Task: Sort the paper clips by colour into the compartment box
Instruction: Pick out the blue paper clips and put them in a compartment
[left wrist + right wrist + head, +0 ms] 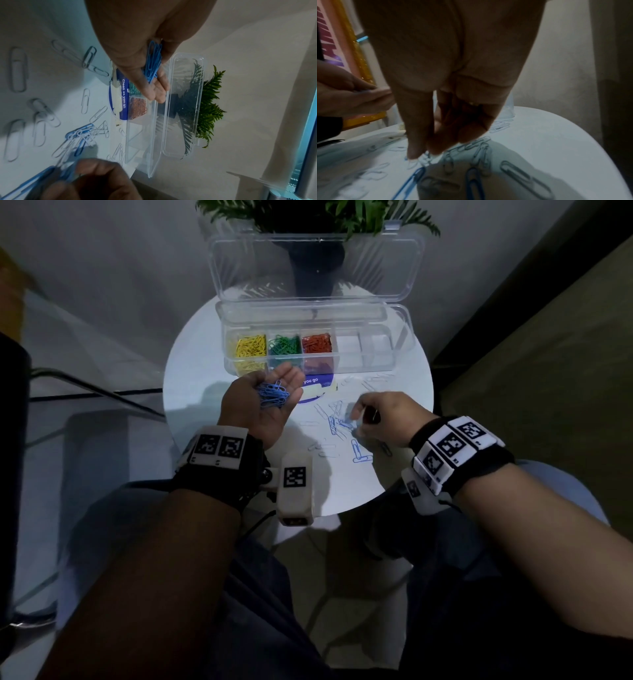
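Note:
The clear compartment box stands open at the back of the round white table. It holds yellow clips, green clips and red clips in separate compartments; the right compartments look bare. My left hand is palm up in front of the box, cupping a bunch of blue paper clips. My right hand is down on the table, thumb and forefinger pinching a blue clip from a mixed heap.
Loose blue clips and pale clips lie scattered over the table's near and right parts. The raised lid leans against a potted plant. A blue sticker lies before the box. My knees are under the table's near edge.

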The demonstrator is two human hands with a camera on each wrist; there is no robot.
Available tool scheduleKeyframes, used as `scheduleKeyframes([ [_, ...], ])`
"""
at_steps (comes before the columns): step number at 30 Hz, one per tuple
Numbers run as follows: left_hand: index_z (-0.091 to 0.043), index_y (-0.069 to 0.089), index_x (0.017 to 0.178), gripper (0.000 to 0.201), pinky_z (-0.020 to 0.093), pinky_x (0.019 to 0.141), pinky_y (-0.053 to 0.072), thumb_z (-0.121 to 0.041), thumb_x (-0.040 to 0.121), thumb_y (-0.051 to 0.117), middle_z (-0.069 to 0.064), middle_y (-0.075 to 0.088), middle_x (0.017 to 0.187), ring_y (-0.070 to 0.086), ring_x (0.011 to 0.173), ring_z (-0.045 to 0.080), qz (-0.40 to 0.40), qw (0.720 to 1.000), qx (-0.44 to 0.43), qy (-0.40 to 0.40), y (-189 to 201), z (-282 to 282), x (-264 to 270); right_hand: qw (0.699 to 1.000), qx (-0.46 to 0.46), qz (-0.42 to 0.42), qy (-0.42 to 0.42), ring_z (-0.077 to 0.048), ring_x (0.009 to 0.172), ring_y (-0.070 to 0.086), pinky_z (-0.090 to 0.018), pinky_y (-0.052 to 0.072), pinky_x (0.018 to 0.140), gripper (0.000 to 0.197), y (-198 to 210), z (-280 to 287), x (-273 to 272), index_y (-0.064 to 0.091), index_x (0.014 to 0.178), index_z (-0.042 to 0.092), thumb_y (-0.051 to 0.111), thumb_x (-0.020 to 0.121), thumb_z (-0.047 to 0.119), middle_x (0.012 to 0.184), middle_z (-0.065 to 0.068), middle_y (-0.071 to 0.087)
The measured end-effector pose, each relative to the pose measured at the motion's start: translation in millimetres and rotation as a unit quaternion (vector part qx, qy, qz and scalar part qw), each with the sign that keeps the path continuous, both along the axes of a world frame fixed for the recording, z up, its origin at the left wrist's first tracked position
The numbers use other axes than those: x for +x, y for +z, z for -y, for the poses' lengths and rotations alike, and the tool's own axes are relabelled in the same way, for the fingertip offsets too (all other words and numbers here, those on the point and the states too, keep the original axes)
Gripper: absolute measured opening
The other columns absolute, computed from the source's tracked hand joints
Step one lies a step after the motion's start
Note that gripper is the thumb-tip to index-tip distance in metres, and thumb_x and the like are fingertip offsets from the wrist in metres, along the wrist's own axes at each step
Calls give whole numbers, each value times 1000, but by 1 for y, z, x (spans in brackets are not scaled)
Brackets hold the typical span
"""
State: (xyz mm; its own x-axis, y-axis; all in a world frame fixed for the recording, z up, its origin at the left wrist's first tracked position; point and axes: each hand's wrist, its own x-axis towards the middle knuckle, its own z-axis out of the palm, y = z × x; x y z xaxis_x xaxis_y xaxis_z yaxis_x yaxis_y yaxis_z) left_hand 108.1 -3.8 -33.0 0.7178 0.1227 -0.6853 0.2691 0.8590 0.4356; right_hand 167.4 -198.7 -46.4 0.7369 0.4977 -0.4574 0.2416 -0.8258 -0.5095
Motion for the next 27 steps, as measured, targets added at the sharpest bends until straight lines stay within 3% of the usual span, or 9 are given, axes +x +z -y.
scheduleKeyframes([
  [4,-5,60,91,41,24,70,53,-22,100,24,8,70,81,63,86,14,-4,1000,-7,2,1,-1,-2,996,-73,-29,52,-14,86,54,-23,43,76,17,-1,1,-10,67,91,14,72,75,12,93,-3,65],
  [8,-4,60,90,43,25,74,49,-22,101,23,9,65,90,62,85,15,0,1000,-9,13,1,-1,-2,997,-59,0,50,-20,100,59,-21,40,79,15,-7,-5,-19,68,95,12,66,80,11,103,-6,68],
  [11,-4,61,90,43,25,74,50,-21,100,23,9,70,81,63,85,15,-3,1000,-7,15,0,-1,-2,998,-48,10,30,-20,102,60,-18,40,78,17,-7,-6,-19,69,99,13,64,84,14,107,-6,67],
  [14,-5,61,91,43,24,73,51,-23,101,23,7,73,70,64,85,14,-5,1000,0,8,-2,-2,-2,996,-65,18,57,-21,100,57,-27,45,86,28,-4,-4,-21,66,101,14,73,75,22,107,-6,60],
  [17,-5,61,91,44,24,72,51,-24,101,22,7,73,69,64,85,15,-4,1000,1,10,-2,-2,-2,994,-69,32,78,-22,96,55,-27,43,82,38,-7,-3,-26,63,103,12,78,70,23,107,-6,53],
  [22,-4,61,90,44,25,74,49,-23,102,22,9,70,80,63,84,15,-3,1000,3,17,-1,0,-2,995,-37,73,60,-27,98,57,-28,41,84,22,-14,-5,-27,67,98,9,69,78,17,106,-11,56],
  [27,-5,60,91,44,24,72,51,-23,102,22,6,73,67,64,83,14,-2,1000,11,9,-2,0,-3,994,-62,73,53,-23,95,56,-24,40,76,14,-14,-15,-23,68,88,9,64,77,15,97,-6,54],
])
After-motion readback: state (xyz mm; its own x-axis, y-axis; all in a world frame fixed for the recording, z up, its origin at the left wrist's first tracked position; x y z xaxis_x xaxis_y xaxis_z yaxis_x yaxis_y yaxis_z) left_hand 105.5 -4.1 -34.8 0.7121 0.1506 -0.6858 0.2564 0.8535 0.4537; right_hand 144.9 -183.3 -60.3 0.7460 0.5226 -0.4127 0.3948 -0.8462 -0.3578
